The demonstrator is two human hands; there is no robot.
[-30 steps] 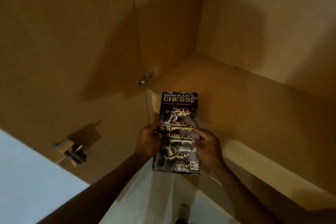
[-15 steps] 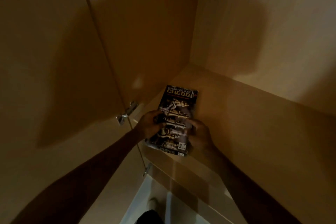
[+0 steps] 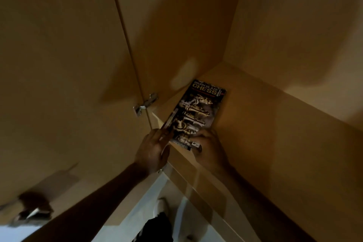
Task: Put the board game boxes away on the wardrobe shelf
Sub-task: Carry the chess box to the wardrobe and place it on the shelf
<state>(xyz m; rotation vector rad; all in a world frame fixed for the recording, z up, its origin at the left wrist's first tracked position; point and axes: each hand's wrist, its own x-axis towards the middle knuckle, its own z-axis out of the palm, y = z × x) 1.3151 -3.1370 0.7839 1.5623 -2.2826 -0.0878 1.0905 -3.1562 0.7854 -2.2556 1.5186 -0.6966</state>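
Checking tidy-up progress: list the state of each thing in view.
Black cardboard chess box: flat on shelf, near end at front edge.
Wooden wardrobe shelf: bears the box.
Wooden wardrobe door: open.
Left hand: fingers straight, touching box's left edge.
Right hand: grips box's near right corner.

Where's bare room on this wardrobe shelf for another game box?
The shelf is bare right of the chess box, between the front edge and the back wall; a small patch lies beyond the box, toward the corner. Crowded on the left: the box lies beside the side panel near the hinge, with the left hand and right hand at its near end.
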